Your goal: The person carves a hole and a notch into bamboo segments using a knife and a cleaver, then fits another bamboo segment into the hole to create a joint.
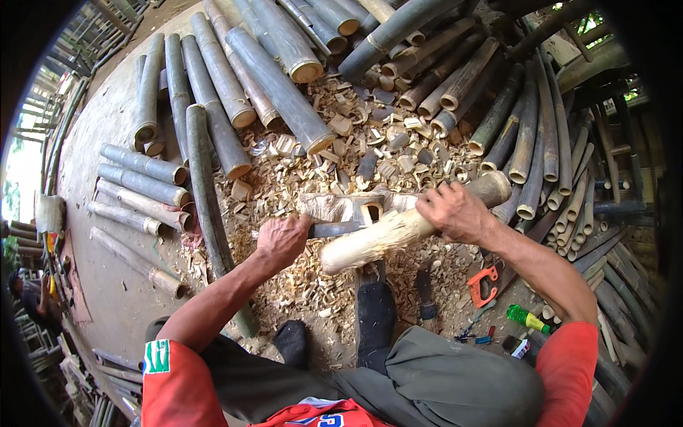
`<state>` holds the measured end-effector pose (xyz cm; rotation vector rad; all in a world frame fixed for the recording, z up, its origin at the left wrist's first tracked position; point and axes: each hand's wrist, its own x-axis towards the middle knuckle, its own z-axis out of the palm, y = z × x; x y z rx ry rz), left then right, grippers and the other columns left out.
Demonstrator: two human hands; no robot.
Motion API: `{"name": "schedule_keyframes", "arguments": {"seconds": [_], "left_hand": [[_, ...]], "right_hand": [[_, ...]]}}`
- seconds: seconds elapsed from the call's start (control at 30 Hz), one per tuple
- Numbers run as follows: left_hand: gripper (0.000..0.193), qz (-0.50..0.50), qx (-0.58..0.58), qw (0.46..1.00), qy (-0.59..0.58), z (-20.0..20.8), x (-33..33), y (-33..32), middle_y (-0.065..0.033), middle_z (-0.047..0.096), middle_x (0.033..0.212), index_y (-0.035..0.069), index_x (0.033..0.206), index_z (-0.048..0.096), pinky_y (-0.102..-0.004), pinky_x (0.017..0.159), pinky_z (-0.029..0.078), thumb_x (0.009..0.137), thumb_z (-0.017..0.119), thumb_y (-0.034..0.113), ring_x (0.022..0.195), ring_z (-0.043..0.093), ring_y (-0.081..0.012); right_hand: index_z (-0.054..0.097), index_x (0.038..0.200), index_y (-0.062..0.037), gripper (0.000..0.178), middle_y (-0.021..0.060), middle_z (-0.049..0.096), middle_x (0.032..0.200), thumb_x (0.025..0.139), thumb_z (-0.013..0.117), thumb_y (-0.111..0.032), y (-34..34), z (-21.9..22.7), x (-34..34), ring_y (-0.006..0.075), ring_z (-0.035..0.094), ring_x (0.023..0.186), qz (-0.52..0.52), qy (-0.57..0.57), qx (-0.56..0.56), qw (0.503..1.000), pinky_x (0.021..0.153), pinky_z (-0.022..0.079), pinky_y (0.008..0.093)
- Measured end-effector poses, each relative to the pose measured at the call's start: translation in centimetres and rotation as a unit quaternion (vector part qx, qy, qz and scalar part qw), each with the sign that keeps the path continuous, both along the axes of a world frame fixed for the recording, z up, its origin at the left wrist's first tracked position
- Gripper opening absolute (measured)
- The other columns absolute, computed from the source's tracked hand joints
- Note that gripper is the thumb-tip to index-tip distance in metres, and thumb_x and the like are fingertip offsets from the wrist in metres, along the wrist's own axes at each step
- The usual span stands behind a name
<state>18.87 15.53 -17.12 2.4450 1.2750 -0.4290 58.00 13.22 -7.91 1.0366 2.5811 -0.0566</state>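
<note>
My left hand [282,240] is closed in a fist around the handle of a knife [333,229], whose dark, broad blade points right toward the bamboo. A thick bamboo piece [380,240] lies slantwise in front of me. Its near left end is shaved pale and rough, while its far right end keeps a brownish skin. My right hand [455,212] grips this bamboo from above, around its middle. Behind the blade, a pale, chopped wooden block [327,207] lies crosswise. The handle is hidden inside my left fist.
Shavings and chips [313,277] cover the ground. Cut bamboo poles [281,89] fan out ahead, with more poles [530,135] on the right. A long, dark pole [206,192] lies left. An orange-handled saw [484,285] and a green bottle [526,318] lie near my right knee.
</note>
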Motion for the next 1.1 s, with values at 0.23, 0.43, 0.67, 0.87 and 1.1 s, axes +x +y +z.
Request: {"name": "schedule_keyframes", "arguments": {"seconds": [0.23,0.43,0.67,0.87,1.1], "left_hand": [[0.013,-0.026,-0.009,1.0,0.01,-0.8,0.0,-0.6,-0.0114,0.066,0.083,0.001,0.111,0.056,-0.0385,0.049,0.049,0.107,0.051,0.013,0.061,0.062,-0.0184],[0.014,-0.028,-0.078,0.985,-0.153,-2.5,-2.1,2.5,-0.0093,0.072,0.082,0.002,0.107,0.068,-0.034,0.051,0.053,0.105,0.064,0.016,0.058,0.064,-0.0176],[0.04,0.258,-0.25,0.841,-0.404,0.2,-1.4,7.2,-0.0033,0.072,0.077,0.005,0.109,0.079,-0.0326,0.052,0.051,0.096,0.08,0.042,0.06,0.061,-0.0114],[0.063,-0.016,-0.082,0.973,-0.214,2.1,-1.1,6.8,-0.0087,0.062,0.055,0.006,0.084,0.079,-0.0428,0.049,0.046,0.1,0.064,0.065,0.047,0.058,-0.0219],[0.059,0.054,-0.039,0.982,-0.176,2.1,-1.1,5.4,-0.0104,0.057,0.052,0.007,0.076,0.075,-0.0453,0.049,0.047,0.102,0.065,0.06,0.045,0.057,-0.0247]], "right_hand": [[0.062,0.115,-0.0056,0.057,0.0089,0.069,0.092,0.071,0.092,-0.024,-1.0,-1.7,0.2,0.0248,0.073,0.087,0.137,0.196,0.031,0.971,0.075,0.064,0.0409],[0.053,0.129,-0.0073,0.076,0.0104,0.067,0.102,0.068,0.095,-0.026,0.2,2.9,-0.8,0.024,0.07,0.095,-0.014,-0.04,0.02,0.999,0.077,0.06,0.042],[0.053,0.127,-0.0034,0.068,0.0202,0.07,0.117,0.072,0.088,-0.021,-3.7,6.4,-0.4,0.0376,0.075,0.094,-0.382,0.285,-0.057,0.877,0.085,0.06,0.0464],[0.05,0.14,0.0048,0.077,0.0141,0.065,0.125,0.074,0.081,-0.022,-5.4,5.7,-2.0,0.0223,0.063,0.116,-0.477,0.542,-0.144,0.677,0.105,0.049,0.0382],[0.045,0.145,0.0048,0.086,0.0141,0.061,0.129,0.076,0.082,-0.031,-6.6,6.1,-3.6,0.0204,0.06,0.118,-0.488,0.543,-0.184,0.658,0.106,0.048,0.0368]]}}
